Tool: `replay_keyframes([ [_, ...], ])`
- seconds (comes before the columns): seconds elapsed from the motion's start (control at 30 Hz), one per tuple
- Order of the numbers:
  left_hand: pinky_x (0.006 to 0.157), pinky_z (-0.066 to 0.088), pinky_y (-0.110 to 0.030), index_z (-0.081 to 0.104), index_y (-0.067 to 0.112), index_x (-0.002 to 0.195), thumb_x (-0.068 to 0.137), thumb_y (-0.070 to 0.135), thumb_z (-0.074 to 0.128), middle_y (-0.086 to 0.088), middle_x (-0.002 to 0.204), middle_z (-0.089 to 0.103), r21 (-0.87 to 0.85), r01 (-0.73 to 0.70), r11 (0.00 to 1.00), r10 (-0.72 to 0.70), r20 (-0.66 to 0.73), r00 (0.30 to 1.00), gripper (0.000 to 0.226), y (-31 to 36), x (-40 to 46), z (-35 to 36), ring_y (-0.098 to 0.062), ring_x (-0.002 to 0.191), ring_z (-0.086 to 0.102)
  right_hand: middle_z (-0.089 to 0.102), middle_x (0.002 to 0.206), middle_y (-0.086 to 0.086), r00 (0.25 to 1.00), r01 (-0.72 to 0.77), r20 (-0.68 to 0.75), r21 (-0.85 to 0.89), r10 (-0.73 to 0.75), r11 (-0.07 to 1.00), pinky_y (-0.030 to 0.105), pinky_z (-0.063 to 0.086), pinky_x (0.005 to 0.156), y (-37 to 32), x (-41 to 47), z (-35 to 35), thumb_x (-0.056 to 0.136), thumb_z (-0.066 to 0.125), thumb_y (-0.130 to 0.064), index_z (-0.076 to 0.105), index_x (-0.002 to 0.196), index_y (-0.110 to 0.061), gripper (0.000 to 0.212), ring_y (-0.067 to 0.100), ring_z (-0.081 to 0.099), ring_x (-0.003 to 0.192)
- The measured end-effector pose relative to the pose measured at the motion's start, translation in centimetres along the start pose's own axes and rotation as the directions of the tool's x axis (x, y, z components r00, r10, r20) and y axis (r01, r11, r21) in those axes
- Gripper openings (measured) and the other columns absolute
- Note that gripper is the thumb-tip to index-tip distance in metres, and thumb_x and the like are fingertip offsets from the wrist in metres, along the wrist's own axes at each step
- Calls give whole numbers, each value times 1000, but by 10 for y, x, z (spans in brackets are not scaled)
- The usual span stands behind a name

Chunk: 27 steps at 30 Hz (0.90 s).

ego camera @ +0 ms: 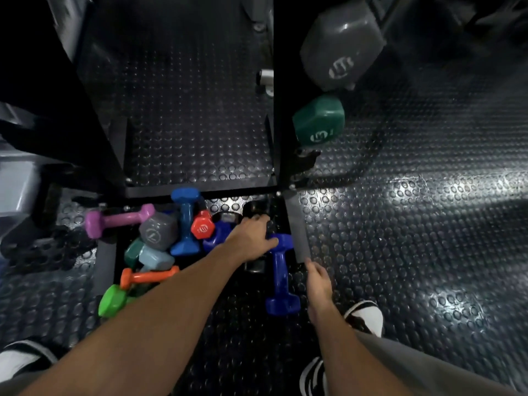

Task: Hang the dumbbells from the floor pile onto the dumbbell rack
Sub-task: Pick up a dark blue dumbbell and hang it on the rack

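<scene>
The left hand is curled over a black dumbbell at the floor pile's right edge, presumably to lift it toward the rack, while the right hand hangs relaxed, holding nothing, beside a blue dumbbell.

Black bumpy floor, pile of colourful dumbbells just beside the rack's foot, blue dumbbell nearby

My left arm stretches forward and down, my left hand lowered with knuckles up and fingers curled downward. My right arm hangs nearer my body, my right hand loose beside it, fingers relaxed and lightly curled, holding nothing.
</scene>
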<state>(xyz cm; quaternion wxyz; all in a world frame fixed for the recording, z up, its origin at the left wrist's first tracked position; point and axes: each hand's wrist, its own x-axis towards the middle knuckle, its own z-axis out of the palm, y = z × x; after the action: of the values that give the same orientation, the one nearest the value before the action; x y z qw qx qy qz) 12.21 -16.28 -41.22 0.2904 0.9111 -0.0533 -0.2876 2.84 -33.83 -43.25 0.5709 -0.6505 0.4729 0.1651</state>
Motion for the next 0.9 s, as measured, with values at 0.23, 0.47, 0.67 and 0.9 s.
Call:
replay_keyframes([
  [0.23, 117, 32, -45, 46, 7, 145, 93, 46, 62, -13, 143, 54, 329, -134, 935, 104, 109, 989, 67, -4, 47, 49, -32, 134, 43, 60, 124, 10, 955, -286, 79, 2, 285, 958, 39, 48, 82, 38, 19, 4, 90, 76, -40, 51, 136, -11, 60, 28, 57, 106],
  [0.47, 115, 27, -48, 40, 11, 147, 94, 50, 62, -11, 144, 54, 512, -116, 851, 73, 104, 992, 70, 2, 63, 78, -31, 133, 48, 61, 123, 9, 895, -400, 192, -52, 402, 915, 48, 48, 94, 78, 28, 10, 70, 91, -42, 52, 135, -17, 80, 31, 52, 113],
  [0.67, 112, 23, -51, 53, 14, 128, 92, 45, 66, -5, 117, 69, 534, -104, 839, 68, 86, 994, 50, 3, 72, 75, -27, 111, 65, 77, 103, 8, 963, -201, 163, -88, 213, 976, 33, 57, 75, 97, 30, 12, 43, 101, -36, 63, 118, -11, 88, 22, 76, 90],
  [0.9, 103, 36, -45, 56, 18, 115, 90, 47, 69, -3, 110, 66, 295, -56, 954, 62, -11, 998, 41, 10, 61, 56, -26, 107, 62, 74, 96, 8, 995, 28, 99, -26, -26, 999, 34, 53, 68, 69, 18, -28, 58, 99, -23, 60, 112, -15, 67, 20, 70, 79],
])
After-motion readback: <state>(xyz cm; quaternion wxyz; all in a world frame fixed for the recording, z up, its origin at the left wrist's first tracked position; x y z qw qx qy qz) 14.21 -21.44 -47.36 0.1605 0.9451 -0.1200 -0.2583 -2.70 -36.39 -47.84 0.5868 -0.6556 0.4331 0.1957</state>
